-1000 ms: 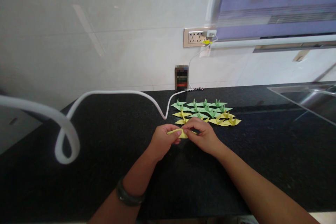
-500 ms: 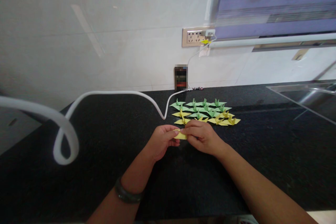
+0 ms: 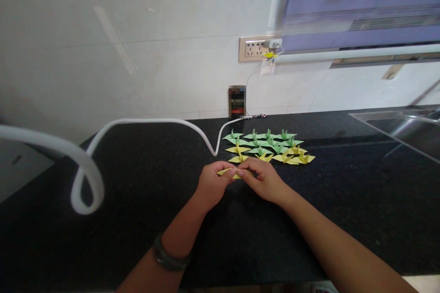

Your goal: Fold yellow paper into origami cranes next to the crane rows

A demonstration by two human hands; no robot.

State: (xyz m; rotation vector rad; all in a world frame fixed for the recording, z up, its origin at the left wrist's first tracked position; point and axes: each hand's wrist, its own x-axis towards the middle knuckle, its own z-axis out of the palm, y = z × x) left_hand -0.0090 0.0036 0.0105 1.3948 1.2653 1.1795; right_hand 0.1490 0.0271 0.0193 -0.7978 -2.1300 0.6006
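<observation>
Both my hands pinch a small yellow folded paper piece (image 3: 231,173) just above the black countertop (image 3: 137,183). My left hand (image 3: 213,184) grips its left side with thumb and fingers closed. My right hand (image 3: 264,178) pinches its right side, fingers pressed together. Just behind my hands lie several finished paper cranes in rows, green ones (image 3: 264,138) at the back and yellow ones (image 3: 290,156) in front. A dark band sits on my left wrist.
A thick white cable (image 3: 85,165) loops at the left and runs across the counter to a small dark device (image 3: 237,101) against the tiled wall. A wall socket strip (image 3: 254,48) is above it. A steel sink (image 3: 405,128) lies at the right.
My hands have shifted slightly toward the cranes and reworked the yellow paper; its left tip now sticks out past my left thumb. The cranes and the cable have not moved.
</observation>
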